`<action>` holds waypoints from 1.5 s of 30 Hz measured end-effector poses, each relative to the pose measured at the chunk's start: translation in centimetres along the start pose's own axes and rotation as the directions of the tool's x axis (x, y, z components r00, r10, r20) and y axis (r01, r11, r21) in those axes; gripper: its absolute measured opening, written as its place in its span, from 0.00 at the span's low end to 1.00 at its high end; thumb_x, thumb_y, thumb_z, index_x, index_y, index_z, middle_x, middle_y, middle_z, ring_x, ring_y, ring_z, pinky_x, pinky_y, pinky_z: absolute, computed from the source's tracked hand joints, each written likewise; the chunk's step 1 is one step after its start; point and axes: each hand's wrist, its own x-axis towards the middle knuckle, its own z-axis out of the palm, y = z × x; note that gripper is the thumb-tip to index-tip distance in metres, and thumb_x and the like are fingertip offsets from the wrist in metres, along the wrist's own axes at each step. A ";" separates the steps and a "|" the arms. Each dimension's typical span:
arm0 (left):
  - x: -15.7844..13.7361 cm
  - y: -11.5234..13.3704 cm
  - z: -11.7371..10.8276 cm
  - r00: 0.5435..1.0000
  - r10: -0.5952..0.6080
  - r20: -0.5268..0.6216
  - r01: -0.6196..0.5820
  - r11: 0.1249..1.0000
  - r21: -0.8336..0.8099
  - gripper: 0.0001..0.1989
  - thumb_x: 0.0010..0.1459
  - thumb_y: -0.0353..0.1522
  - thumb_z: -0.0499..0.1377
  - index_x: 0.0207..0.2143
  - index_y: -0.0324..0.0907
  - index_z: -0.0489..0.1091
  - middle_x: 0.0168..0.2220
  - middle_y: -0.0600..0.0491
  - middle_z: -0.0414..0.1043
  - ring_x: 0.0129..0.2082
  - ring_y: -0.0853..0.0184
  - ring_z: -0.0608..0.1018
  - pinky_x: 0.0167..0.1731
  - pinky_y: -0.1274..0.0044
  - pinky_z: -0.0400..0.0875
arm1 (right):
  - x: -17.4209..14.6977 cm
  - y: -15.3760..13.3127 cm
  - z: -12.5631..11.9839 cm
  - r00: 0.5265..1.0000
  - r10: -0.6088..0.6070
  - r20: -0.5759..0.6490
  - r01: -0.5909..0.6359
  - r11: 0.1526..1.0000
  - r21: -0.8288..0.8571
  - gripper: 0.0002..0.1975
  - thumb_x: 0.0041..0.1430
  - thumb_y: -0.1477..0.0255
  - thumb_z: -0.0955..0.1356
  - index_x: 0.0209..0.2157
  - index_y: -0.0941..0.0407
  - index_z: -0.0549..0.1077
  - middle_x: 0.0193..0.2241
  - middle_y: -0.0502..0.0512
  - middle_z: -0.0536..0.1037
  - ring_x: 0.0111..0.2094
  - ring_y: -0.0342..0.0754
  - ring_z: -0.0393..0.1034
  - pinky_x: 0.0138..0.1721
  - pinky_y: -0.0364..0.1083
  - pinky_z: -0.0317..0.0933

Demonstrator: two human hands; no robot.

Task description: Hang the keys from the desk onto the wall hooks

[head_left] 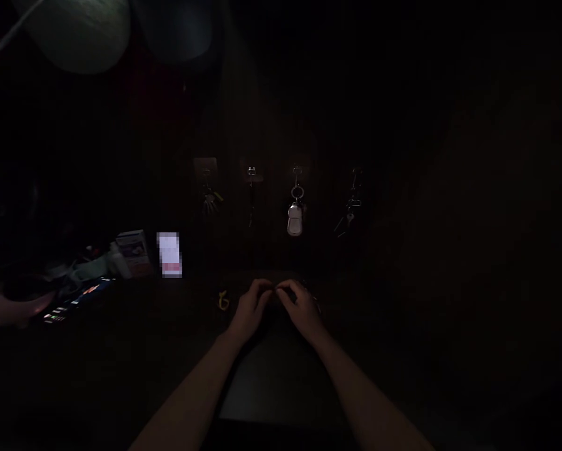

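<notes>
Where the two bare hands come together in dim light, well back from the near edge of the surface (262, 391), the thumbs and forefingers of the left hand (250, 304) and right hand (302, 304) curve into narrow pinches, their tips almost meeting; it is too dark for me to tell whether anything is held between them. Just beside the left hand is a small twisted yellow loop (223, 300), and close along the outer side of the right hand is a thin metallic glint (318, 306), its shape unclear. Beyond the hands, four hooks stand in a row. From left to right they carry a fanned bunch of keys (209, 202) with a yellowish tag, a slim dark hanging item (251, 203), a pale rounded fob (295, 220) on a ring, and another set of keys (350, 217). Toward the surface's left side glows a pixelated white rectangle (169, 254); next to it are a small box (134, 250) and dim clutter. Farther left, another person's blurred hand (20, 310) is near a strip of coloured lights (79, 300). Two large rounded shapes (81, 34), one pale and one bluish, loom at upper left.
</notes>
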 end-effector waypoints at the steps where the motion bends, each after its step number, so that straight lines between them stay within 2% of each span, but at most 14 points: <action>1: 0.0 0.1 0.0 1.000 0.005 0.014 -0.005 1.000 0.002 0.11 0.60 0.37 0.48 0.43 0.44 0.64 0.40 0.53 0.71 0.40 0.68 0.73 0.42 0.76 0.66 | 0.0 0.2 0.1 1.000 0.004 -0.005 -0.004 1.000 -0.012 0.07 0.56 0.68 0.62 0.31 0.54 0.70 0.31 0.51 0.76 0.37 0.47 0.69 0.40 0.46 0.59; 5: 0.0 0.2 -0.2 0.999 0.024 0.039 -0.024 1.000 0.012 0.11 0.59 0.36 0.49 0.39 0.43 0.68 0.38 0.53 0.72 0.38 0.68 0.73 0.41 0.76 0.66 | -0.2 0.6 0.5 1.000 0.022 -0.017 -0.022 0.999 -0.029 0.09 0.57 0.66 0.61 0.31 0.54 0.69 0.31 0.52 0.75 0.36 0.48 0.69 0.40 0.46 0.59; 11: 0.0 0.1 -0.5 0.999 0.018 0.044 -0.019 0.999 0.035 0.09 0.59 0.34 0.50 0.36 0.42 0.68 0.36 0.53 0.71 0.38 0.68 0.72 0.40 0.77 0.65 | -0.1 0.5 0.7 1.000 0.013 0.000 -0.013 1.000 0.001 0.10 0.59 0.66 0.59 0.35 0.54 0.69 0.35 0.54 0.75 0.39 0.48 0.69 0.41 0.46 0.59; 16: 0.0 0.3 -0.6 0.997 -0.064 -0.037 0.063 0.998 -0.027 0.08 0.60 0.35 0.48 0.35 0.43 0.65 0.34 0.55 0.69 0.36 0.69 0.72 0.39 0.78 0.64 | 0.0 0.5 0.8 0.999 -0.032 0.004 0.032 0.999 0.029 0.09 0.58 0.67 0.60 0.35 0.54 0.70 0.35 0.53 0.75 0.39 0.48 0.69 0.42 0.46 0.60; 21: 0.1 0.2 -0.5 0.991 -0.086 -0.104 0.078 0.994 -0.076 0.08 0.60 0.35 0.48 0.35 0.43 0.63 0.32 0.56 0.68 0.35 0.70 0.71 0.37 0.79 0.64 | -0.1 0.5 0.9 0.999 -0.043 0.005 0.043 0.999 -0.005 0.08 0.56 0.68 0.61 0.33 0.53 0.71 0.33 0.53 0.76 0.38 0.48 0.69 0.40 0.47 0.60; 32: -0.1 -0.1 -0.5 0.998 0.036 -0.057 -0.037 0.999 -0.015 0.08 0.59 0.33 0.50 0.39 0.43 0.65 0.37 0.54 0.71 0.39 0.69 0.73 0.41 0.78 0.65 | 0.2 0.1 0.5 0.998 0.066 -0.012 -0.066 0.997 0.031 0.08 0.51 0.66 0.62 0.25 0.54 0.68 0.24 0.49 0.74 0.28 0.46 0.68 0.34 0.44 0.61; 39: 0.0 -0.5 -0.7 0.992 0.121 0.019 -0.123 0.989 0.083 0.09 0.58 0.33 0.52 0.38 0.44 0.70 0.38 0.52 0.73 0.40 0.67 0.73 0.43 0.75 0.65 | 0.2 0.1 0.4 0.995 0.096 -0.015 -0.095 0.994 0.059 0.09 0.50 0.65 0.61 0.24 0.54 0.67 0.24 0.50 0.73 0.29 0.48 0.68 0.34 0.45 0.60; 45: 0.0 -0.1 -0.9 0.998 0.050 -0.043 -0.047 0.997 0.057 0.10 0.56 0.36 0.54 0.40 0.45 0.71 0.39 0.52 0.74 0.41 0.66 0.74 0.44 0.74 0.66 | 0.1 0.2 0.2 0.997 0.058 -0.041 -0.056 0.997 0.046 0.09 0.51 0.65 0.62 0.25 0.54 0.68 0.24 0.51 0.73 0.30 0.48 0.68 0.34 0.45 0.60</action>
